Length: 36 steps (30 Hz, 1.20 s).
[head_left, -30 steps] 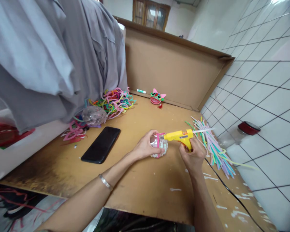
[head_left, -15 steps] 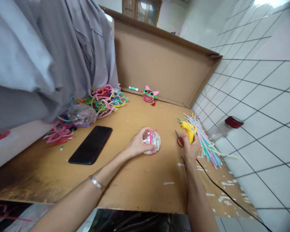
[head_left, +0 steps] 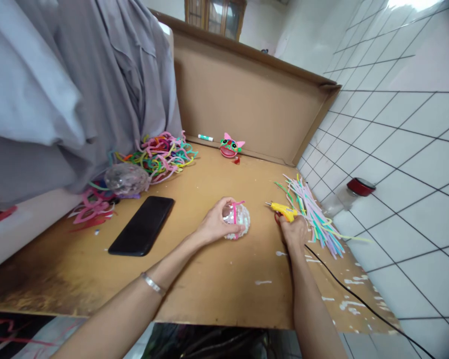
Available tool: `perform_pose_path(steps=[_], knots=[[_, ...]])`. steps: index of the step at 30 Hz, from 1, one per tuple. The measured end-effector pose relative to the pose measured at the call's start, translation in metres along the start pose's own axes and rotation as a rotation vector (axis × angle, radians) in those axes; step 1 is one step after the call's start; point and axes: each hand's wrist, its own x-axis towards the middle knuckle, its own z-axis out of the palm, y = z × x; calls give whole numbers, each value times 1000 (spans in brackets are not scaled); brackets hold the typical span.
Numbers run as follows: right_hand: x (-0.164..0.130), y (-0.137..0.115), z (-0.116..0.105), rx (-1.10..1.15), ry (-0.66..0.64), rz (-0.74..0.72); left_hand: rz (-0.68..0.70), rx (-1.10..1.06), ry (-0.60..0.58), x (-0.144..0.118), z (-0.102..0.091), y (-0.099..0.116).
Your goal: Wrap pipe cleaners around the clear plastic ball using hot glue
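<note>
My left hand is closed around a clear plastic ball with a pink strip across it and a white fuzzy covering on its right side. In my right hand is a yellow glue gun, lying low over the table with its nozzle pointing left toward the ball. A gap separates nozzle and ball. Under the glue gun, the red-handled scissors are mostly hidden. A black cable trails from behind my right hand to the lower right.
A black phone lies left of my left hand. Tangled colourful pipe cleaners and a clear ball rest by the grey cloth. Straight pipe cleaners, a red-lidded jar, a small mask figure and a glue stick surround.
The glue gun has tipped over to the left and come down, from upright to nearly level, covering most of the scissors. My left hand and the ball have hardly moved.
</note>
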Motion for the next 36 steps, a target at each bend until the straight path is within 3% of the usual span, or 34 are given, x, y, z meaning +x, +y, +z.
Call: perform_pose_path(steps=[6,9,13,16,18,22,29,36], knots=[[-6,-2,0,-107,47,-81,-1,18,-6,0,0,1],[-12,-11,-5,20,149,-333,7,23,5,0,0,2],[-33,-42,-25,469,166,-724,39,46,10,-1,0,2],[-51,-68,-43,494,105,-960,70,57,11,0,0,1],[-57,-79,-51,481,79,-1036,76,69,11,0,0,1],[-60,-87,-55,526,19,-1073,67,80,-6,-1,-1,5],[-62,-87,-54,611,23,-1102,54,97,-13,-2,-2,7],[-70,-78,-47,704,-32,-1020,61,62,-26,-1,-3,4]])
